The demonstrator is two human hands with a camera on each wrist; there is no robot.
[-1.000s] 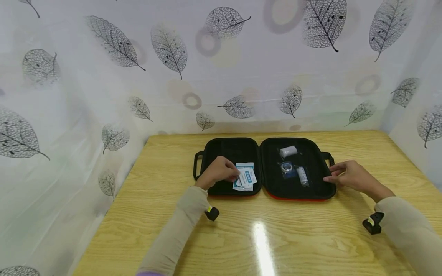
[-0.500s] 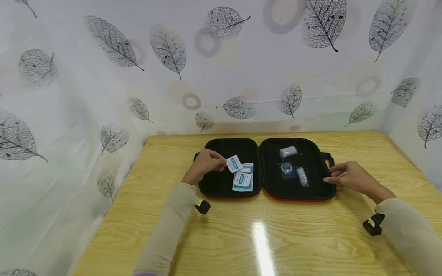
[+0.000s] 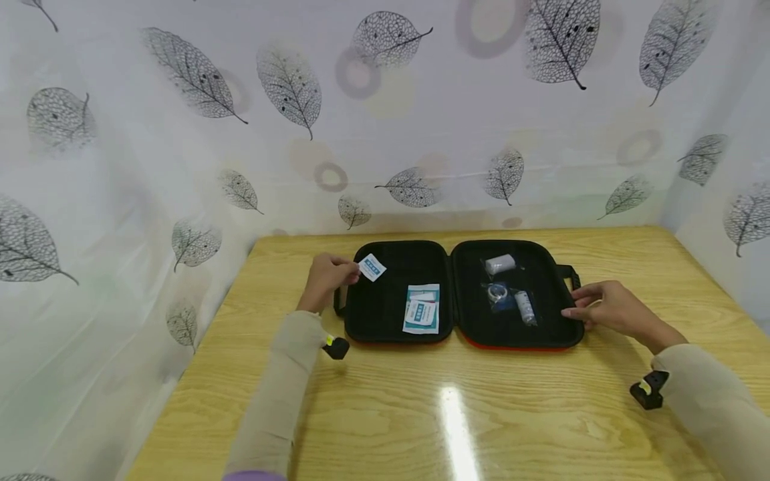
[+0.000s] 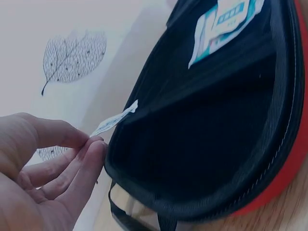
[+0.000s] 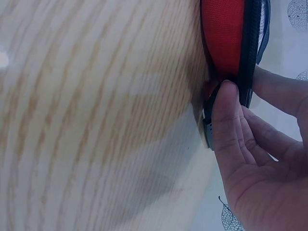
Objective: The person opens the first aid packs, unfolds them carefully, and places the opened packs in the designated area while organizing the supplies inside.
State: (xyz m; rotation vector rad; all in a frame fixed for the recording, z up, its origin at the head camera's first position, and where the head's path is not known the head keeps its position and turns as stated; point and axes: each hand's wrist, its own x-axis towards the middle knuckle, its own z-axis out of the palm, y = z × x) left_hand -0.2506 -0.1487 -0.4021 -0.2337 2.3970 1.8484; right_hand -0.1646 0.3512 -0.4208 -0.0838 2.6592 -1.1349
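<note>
My left hand (image 3: pixel 327 277) pinches a small white sachet with blue print (image 3: pixel 372 267) by its edge, over the left rim of an open black-lined zip case (image 3: pixel 381 310). In the left wrist view the sachet (image 4: pixel 113 122) appears nearly edge-on between thumb and fingers. More white and teal packets (image 3: pixel 421 310) lie stacked in the case's left half. My right hand (image 3: pixel 616 310) grips the right side of the case near its handle. The right wrist view shows thumb and fingers at the rim of the red shell (image 5: pixel 224 38).
In the case's right half lie a white roll (image 3: pixel 500 264), a round item in a clear bag (image 3: pixel 498 292) and a second wrapped roll (image 3: pixel 525 307). The case lies on a wooden table (image 3: pixel 385 407). Behind it hangs a leaf-print curtain (image 3: pixel 415 120).
My left hand has lifted the sachet off the stacked packets and carried it left and away from me, to the case's far-left corner. The right hand stays on the case.
</note>
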